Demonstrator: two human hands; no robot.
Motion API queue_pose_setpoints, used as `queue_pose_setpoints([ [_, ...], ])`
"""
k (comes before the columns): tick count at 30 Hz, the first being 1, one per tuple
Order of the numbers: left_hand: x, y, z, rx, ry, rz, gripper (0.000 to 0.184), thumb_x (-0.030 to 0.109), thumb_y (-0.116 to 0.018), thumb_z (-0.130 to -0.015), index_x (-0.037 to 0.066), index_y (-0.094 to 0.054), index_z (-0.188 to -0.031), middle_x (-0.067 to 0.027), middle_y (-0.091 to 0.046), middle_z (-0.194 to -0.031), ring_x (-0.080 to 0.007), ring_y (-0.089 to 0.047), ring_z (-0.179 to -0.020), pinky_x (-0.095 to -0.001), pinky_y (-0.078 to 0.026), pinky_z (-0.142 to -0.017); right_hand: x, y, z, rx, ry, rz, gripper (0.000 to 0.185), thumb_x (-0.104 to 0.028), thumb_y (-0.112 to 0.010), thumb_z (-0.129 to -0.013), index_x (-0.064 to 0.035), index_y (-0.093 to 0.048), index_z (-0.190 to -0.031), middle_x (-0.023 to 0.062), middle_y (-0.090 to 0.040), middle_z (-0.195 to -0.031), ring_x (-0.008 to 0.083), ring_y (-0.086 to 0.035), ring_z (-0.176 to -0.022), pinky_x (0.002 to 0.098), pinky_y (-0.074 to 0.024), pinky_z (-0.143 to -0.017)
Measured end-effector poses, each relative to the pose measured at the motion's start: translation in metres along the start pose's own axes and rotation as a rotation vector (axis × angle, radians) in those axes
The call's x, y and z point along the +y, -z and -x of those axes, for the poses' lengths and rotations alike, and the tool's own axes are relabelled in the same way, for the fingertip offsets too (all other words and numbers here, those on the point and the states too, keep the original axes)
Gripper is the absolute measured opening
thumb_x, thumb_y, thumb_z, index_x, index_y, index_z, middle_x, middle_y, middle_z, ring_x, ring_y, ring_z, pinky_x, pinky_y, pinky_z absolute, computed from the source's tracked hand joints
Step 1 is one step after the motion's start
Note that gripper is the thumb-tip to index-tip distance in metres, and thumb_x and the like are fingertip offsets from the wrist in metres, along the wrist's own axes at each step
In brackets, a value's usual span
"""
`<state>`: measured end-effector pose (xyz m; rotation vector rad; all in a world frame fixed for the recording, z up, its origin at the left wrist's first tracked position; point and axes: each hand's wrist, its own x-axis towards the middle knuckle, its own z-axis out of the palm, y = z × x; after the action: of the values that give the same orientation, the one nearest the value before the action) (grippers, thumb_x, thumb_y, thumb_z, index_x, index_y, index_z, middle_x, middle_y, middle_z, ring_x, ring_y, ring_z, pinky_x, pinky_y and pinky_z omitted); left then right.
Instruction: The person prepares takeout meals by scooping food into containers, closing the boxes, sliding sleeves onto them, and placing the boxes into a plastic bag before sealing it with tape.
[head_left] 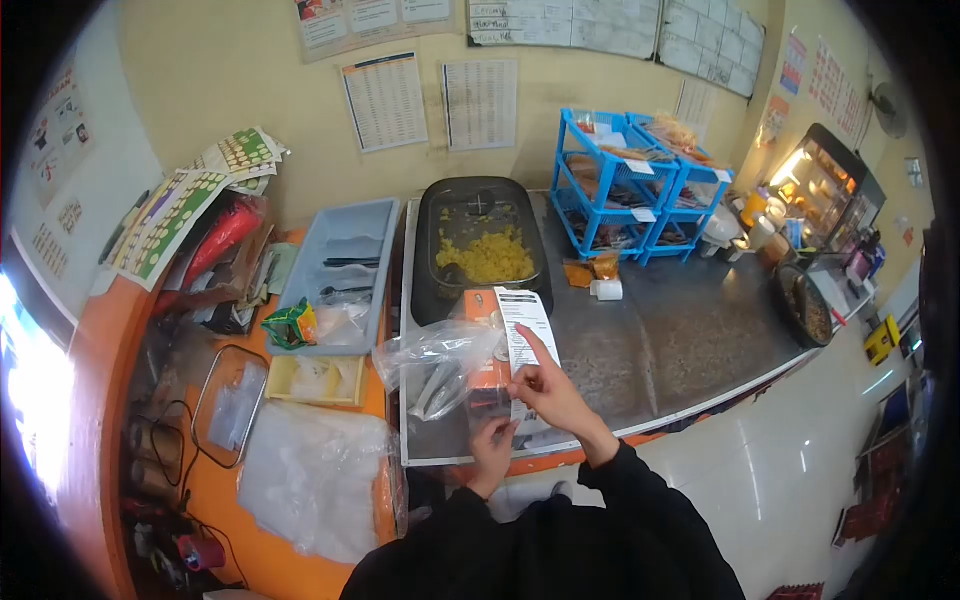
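Note:
A long white printed receipt [527, 330] lies over an orange box [482, 372] at the counter's front left. My right hand [560, 398] is over the receipt, index finger stretched out along it and the other fingers curled. Below it, my left hand [490, 458] has its fingertips closed at the receipt's lower edge; the exact grip is partly hidden. Against the box's left side rests a clear plastic bag [437, 370] with pale items inside. Behind the box stands a dark roasting pan [430, 215] holding yellow food [490, 257].
A blue-grey tray [388, 230] with dark utensils stands left of the pan. Clear plastic bags [310, 480] lie on the orange table [215, 520]. Blue tiered racks [570, 170] stand at the back right. A round dark pan [805, 315] sits at the counter's far right.

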<state>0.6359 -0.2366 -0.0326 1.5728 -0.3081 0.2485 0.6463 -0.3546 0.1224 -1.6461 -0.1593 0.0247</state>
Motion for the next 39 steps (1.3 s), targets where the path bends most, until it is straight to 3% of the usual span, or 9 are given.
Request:
queue_pose_setpoints([
  [3, 0.004, 0.003, 0.004, 0.024, 0.091, 0.093, 0.011, 0.006, -0.063, -0.075, -0.002, -0.058, -0.080, -0.0051, -0.059, -0.073, -0.0081, -0.054, -0.065, -0.0202, -0.043, -0.059, 0.010, 0.000, -0.024, -0.006, -0.007, 0.236, 0.079, 0.007, -0.052, -0.073, -0.0166, -0.011, -0.136, 0.0000, -0.047, -0.061, 0.0063, -0.045, -0.057, 0.0225, -0.0387, -0.054],
  [7, -0.005, 0.002, -0.003, 0.040, 0.172, 0.123, 0.012, 0.008, -0.064, -0.075, -0.002, -0.059, -0.080, -0.0075, -0.060, -0.073, -0.0112, -0.056, -0.065, -0.0229, -0.044, -0.060, 0.006, -0.003, -0.038, -0.038, -0.105, 0.584, 0.074, -0.006, -0.053, -0.074, -0.0103, -0.010, -0.134, 0.0174, -0.058, -0.066, 0.0284, -0.059, -0.062, 0.0342, -0.0434, -0.060],
  [19, -0.023, -0.006, -0.005, 0.100, 0.157, 0.152, 0.013, 0.008, -0.064, -0.075, -0.003, -0.060, -0.080, -0.0079, -0.060, -0.074, -0.0114, -0.056, -0.066, -0.0233, -0.045, -0.060, -0.009, 0.026, -0.043, -0.087, -0.324, 0.971, 0.094, -0.025, -0.073, -0.061, -0.0013, -0.014, -0.130, 0.0294, -0.056, -0.087, 0.0421, -0.055, -0.084, 0.0421, -0.0448, -0.072],
  [22, -0.017, -0.007, -0.006, 0.134, 0.163, 0.161, 0.014, 0.009, -0.065, -0.073, -0.003, -0.060, -0.080, -0.0087, -0.060, -0.072, -0.0128, -0.057, -0.065, -0.0241, -0.045, -0.061, 0.024, 0.047, -0.032, 0.053, -0.147, 0.852, 0.088, -0.026, -0.074, -0.061, -0.0041, -0.021, -0.127, 0.0213, -0.059, -0.077, 0.0333, -0.059, -0.069, 0.0381, -0.0472, -0.060],
  [26, -0.027, -0.003, 0.000, 0.121, 0.149, -0.006, 0.016, 0.008, -0.066, -0.072, -0.002, -0.060, -0.082, -0.0128, -0.059, -0.083, -0.0169, -0.057, -0.068, -0.0258, -0.046, -0.062, 0.051, 0.090, -0.002, 0.082, -0.192, 0.259, 0.074, -0.019, -0.073, -0.065, -0.0073, -0.028, -0.122, 0.0033, -0.049, -0.059, 0.0086, -0.045, -0.046, 0.0239, -0.0369, -0.037],
  [29, 0.015, 0.013, 0.017, 0.061, -0.022, -0.303, 0.022, 0.005, -0.065, -0.072, -0.002, -0.056, -0.091, -0.0155, -0.053, -0.104, -0.0188, -0.055, -0.089, -0.0274, -0.046, -0.069, 0.116, 0.165, -0.002, 0.401, -0.166, 0.096, 0.066, -0.017, -0.070, -0.069, -0.0073, -0.031, -0.121, 0.0042, -0.051, -0.061, 0.0108, -0.048, -0.049, 0.0242, -0.0382, -0.040],
  [32, 0.030, 0.017, 0.020, 0.087, -0.568, -0.579, 0.035, 0.010, -0.063, -0.072, -0.001, -0.051, -0.103, -0.0185, -0.042, -0.117, -0.0286, -0.042, -0.109, -0.0401, -0.039, -0.085, 0.198, 0.258, -0.027, 0.817, -0.142, 0.393, 0.065, -0.020, -0.068, -0.071, -0.0052, -0.030, -0.122, 0.0113, -0.055, -0.079, 0.0181, -0.055, -0.070, 0.0284, -0.0463, -0.060],
  [35, 0.063, 0.004, -0.017, -0.009, -0.544, -0.790, 0.049, 0.025, -0.060, -0.074, 0.002, -0.045, -0.115, -0.0106, -0.045, -0.119, -0.0296, -0.035, -0.115, -0.0493, -0.020, -0.096, 0.222, 0.290, -0.061, 0.912, -0.108, 0.312, 0.072, -0.022, -0.069, -0.070, -0.0033, -0.025, -0.125, 0.0195, -0.049, -0.104, 0.0254, -0.052, -0.093, 0.0320, -0.0428, -0.078],
  [39, 0.054, -0.010, -0.033, -0.106, -0.317, -1.085, 0.060, 0.037, -0.052, -0.077, 0.002, -0.037, -0.123, -0.0081, -0.042, -0.124, -0.0302, -0.028, -0.121, -0.0532, -0.002, -0.098, 0.285, 0.323, -0.115, 0.826, -0.020, 0.112, 0.082, -0.024, -0.071, -0.068, -0.0017, -0.020, -0.128, 0.0179, -0.048, -0.103, 0.0229, -0.049, -0.092, 0.0316, -0.0427, -0.076],
])
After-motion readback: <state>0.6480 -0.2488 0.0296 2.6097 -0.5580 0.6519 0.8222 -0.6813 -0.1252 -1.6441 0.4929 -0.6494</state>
